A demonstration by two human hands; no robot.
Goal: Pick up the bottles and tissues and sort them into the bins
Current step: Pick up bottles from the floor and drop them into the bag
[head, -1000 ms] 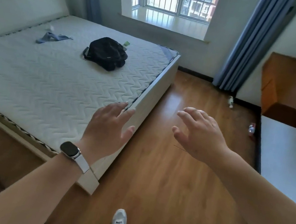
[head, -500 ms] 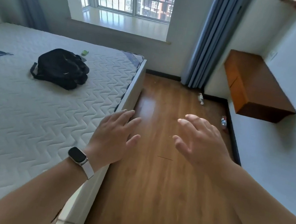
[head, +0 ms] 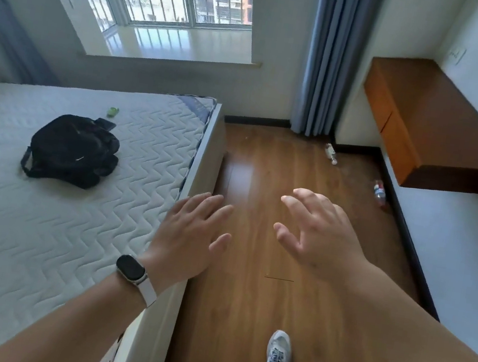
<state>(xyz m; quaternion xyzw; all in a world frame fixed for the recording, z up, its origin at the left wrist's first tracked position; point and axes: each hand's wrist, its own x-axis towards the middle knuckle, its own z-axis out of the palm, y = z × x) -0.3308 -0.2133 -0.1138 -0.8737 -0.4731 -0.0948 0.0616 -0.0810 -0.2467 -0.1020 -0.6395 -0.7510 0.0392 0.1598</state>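
A slim clear bottle (head: 331, 153) lies near the far right corner of the glossy plank floor (head: 244, 305), by the pleated curtain (head: 325, 69). A red-labelled bottle (head: 379, 193) hugs its right edge. The left hand (head: 189, 235) and right hand (head: 316, 232) hover, fingers spread wide, holding nothing.

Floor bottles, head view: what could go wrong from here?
1. The bottle by the curtain and the red-labelled bottle by the baseboard lie on the wood floor; a nudge may roll them.
2. The red-labelled bottle sits near the wooden shelf; bending there risks a head bump.
3. The green item on the mattress, too small to identify, could be missed.
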